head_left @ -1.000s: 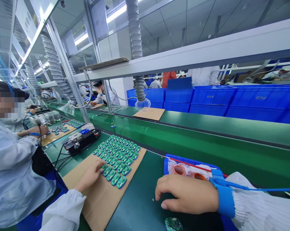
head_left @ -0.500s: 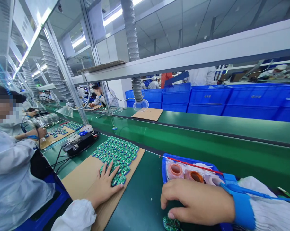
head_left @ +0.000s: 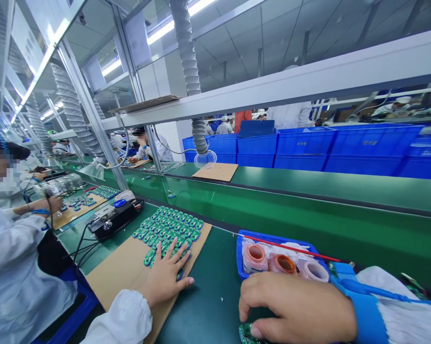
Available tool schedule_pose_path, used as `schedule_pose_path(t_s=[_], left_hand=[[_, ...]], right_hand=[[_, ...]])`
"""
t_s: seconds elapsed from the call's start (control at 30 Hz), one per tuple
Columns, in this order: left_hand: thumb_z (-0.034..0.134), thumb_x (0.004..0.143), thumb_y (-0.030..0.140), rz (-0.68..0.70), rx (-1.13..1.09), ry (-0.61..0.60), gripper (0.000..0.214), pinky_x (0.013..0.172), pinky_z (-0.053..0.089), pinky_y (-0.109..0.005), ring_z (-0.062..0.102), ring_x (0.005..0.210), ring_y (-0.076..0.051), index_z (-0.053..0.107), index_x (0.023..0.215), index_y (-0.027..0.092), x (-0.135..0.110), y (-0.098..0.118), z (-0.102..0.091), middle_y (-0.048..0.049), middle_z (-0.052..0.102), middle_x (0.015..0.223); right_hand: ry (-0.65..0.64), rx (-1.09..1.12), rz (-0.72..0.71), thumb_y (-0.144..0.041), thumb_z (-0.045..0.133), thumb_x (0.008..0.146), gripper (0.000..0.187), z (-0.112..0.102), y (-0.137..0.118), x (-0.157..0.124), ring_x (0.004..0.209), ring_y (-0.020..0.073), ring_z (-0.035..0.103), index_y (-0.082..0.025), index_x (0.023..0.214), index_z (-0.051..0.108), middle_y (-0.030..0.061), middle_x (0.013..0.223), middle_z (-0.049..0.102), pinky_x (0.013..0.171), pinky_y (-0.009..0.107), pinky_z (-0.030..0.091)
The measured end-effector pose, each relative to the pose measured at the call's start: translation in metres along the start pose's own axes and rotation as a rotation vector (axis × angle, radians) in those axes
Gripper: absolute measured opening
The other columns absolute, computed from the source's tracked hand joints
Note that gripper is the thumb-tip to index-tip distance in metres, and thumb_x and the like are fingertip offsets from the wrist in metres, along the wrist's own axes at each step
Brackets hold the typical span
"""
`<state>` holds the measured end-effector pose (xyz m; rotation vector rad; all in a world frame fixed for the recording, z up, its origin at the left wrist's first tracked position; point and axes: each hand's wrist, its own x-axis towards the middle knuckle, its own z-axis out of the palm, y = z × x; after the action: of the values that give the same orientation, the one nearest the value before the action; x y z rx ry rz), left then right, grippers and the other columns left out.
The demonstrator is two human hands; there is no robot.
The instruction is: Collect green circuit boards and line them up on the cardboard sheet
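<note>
Circuit boards (head_left: 165, 228) lie packed in rows on a cardboard sheet (head_left: 110, 286), which sits on the green bench (head_left: 201, 296) just left of the middle; the person's left hand (head_left: 165, 277) rests palm down at the near end of the rows, fingers spread wide apart, with the tips on or just beside the boards; the right hand (head_left: 294, 306) sits near the bottom edge, right of the cardboard, fingers curled together over a round green board (head_left: 246, 333) that the frame partly cuts off; whether they are clamped on it I cannot tell; a blue wrist strap (head_left: 367, 317) circles that wrist, and a blue cord (head_left: 390, 295) runs off to the right; just beyond that hand sits a blue tray (head_left: 237, 251) holding three round cups (head_left: 255, 258) with orange insides, and a thin red rod (head_left: 290, 249) lies across it; left of the boards stands a black machine (head_left: 115, 220); further left, a co-worker's hand (head_left: 54, 204) rests by more boards; blue crates (head_left: 344, 148) are stacked along the far side.
</note>
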<state>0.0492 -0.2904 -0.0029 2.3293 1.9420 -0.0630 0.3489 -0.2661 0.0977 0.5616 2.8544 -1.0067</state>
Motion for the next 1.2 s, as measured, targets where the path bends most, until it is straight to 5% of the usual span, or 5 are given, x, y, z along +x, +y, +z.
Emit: schedule_pose_path(t_s=[0.2, 0.43, 0.6, 0.9, 1.2], left_hand=[[0.032, 0.091, 0.057, -0.092, 0.013, 0.010, 0.062, 0.111, 0.001, -0.063, 0.016, 0.139, -0.032, 0.031, 0.142, 0.021, -0.004, 0.010, 0.008, -0.0056, 0.025, 0.149], [0.035, 0.094, 0.023, -0.215, 0.056, 0.144, 0.034, 0.106, 0.029, -0.046, 0.053, 0.115, -0.023, 0.062, 0.115, 0.021, 0.002, 0.021, 0.009, -0.0073, 0.061, 0.124], [0.047, 0.089, 0.027, -0.323, 0.115, 0.213, 0.023, 0.091, 0.037, -0.044, 0.057, 0.102, -0.028, 0.067, 0.097, 0.018, 0.009, 0.025, -0.001, -0.0084, 0.068, 0.100], [0.050, 0.085, 0.032, -0.464, 0.157, 0.243, 0.020, 0.080, 0.037, -0.040, 0.053, 0.100, -0.028, 0.063, 0.088, 0.018, 0.019, 0.022, 0.000, -0.0083, 0.062, 0.096], [0.064, 0.076, 0.039, -0.458, 0.171, 0.275, 0.027, 0.080, 0.041, -0.043, 0.053, 0.101, -0.031, 0.063, 0.094, 0.020, -0.015, 0.026, 0.006, -0.0091, 0.060, 0.099]], right_hand=[[0.006, 0.001, 0.017, -0.007, 0.073, 0.081, 0.023, 0.003, 0.005, -0.005, 0.095, 0.0212, 0.058, -0.016, 0.102, 0.069, 0.0041, 0.100, 0.063, 0.082, 0.027, 0.042], [0.006, 0.024, -0.022, -0.007, 0.072, 0.081, 0.023, 0.008, 0.005, -0.005, 0.093, 0.0205, 0.058, -0.016, 0.101, 0.069, 0.0037, 0.098, 0.063, 0.081, 0.027, 0.041], [0.018, 0.046, -0.041, -0.006, 0.072, 0.080, 0.024, 0.009, 0.005, -0.006, 0.094, 0.0210, 0.058, -0.015, 0.102, 0.069, 0.0043, 0.099, 0.064, 0.081, 0.026, 0.041], [0.016, 0.023, -0.041, -0.005, 0.072, 0.080, 0.022, 0.009, 0.003, -0.007, 0.092, 0.0212, 0.059, -0.013, 0.101, 0.069, 0.0049, 0.098, 0.064, 0.080, 0.027, 0.043], [0.049, -0.093, 0.015, -0.012, 0.071, 0.084, 0.021, 0.008, -0.001, 0.017, 0.097, 0.0223, 0.059, -0.014, 0.104, 0.068, 0.0051, 0.101, 0.064, 0.085, 0.029, 0.046]])
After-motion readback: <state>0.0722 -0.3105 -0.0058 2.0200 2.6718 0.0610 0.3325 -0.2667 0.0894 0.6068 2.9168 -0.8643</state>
